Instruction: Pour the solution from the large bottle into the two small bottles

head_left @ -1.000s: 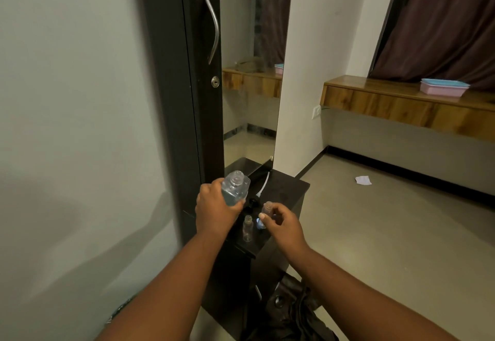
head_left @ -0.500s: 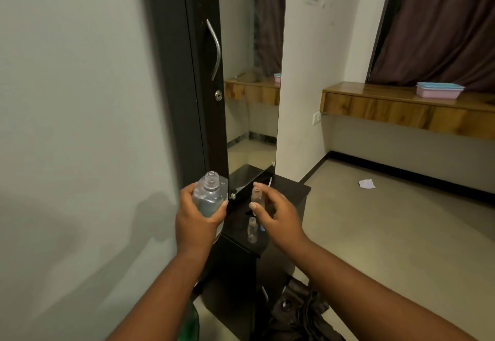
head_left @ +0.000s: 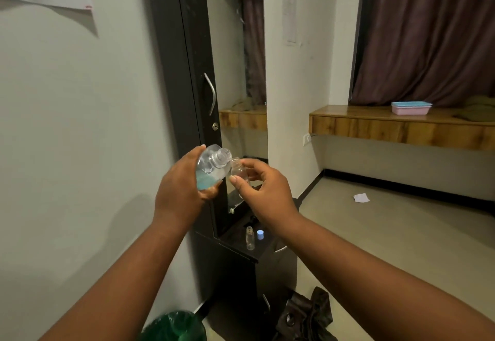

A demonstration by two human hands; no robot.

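My left hand [head_left: 179, 196] is wrapped around the big bottle [head_left: 211, 169], which I hold tipped with its open neck pointing toward 2 o'clock; the fingers cover the base and lower side, so I see only the shoulder, the neck and a patch of blue liquid pooled low against my palm. My right hand [head_left: 263, 193] pinches a small bottle [head_left: 239, 171] between thumb and fingers, its mouth just beside the big bottle's neck, right at 3 o'clock of it. The glare on both clear bodies makes it hard to say whether the rims touch or whether anything is flowing, and I cannot tell how full the small one is, since my fingers hide its lower half. Down at 6 o'clock from my hands, the second small bottle [head_left: 250, 238] stands upright and uncapped on the dark cabinet [head_left: 241, 256], with a blue cap [head_left: 260, 234] just beside it at 3 o'clock. A dark shape behind them, partly under my right wrist, is too murky to name. At the bottom edge a green bin [head_left: 174, 326] is cut off by the frame, and a dark bag [head_left: 305, 316] lies crumpled on the floor, at 3 o'clock of the bin.
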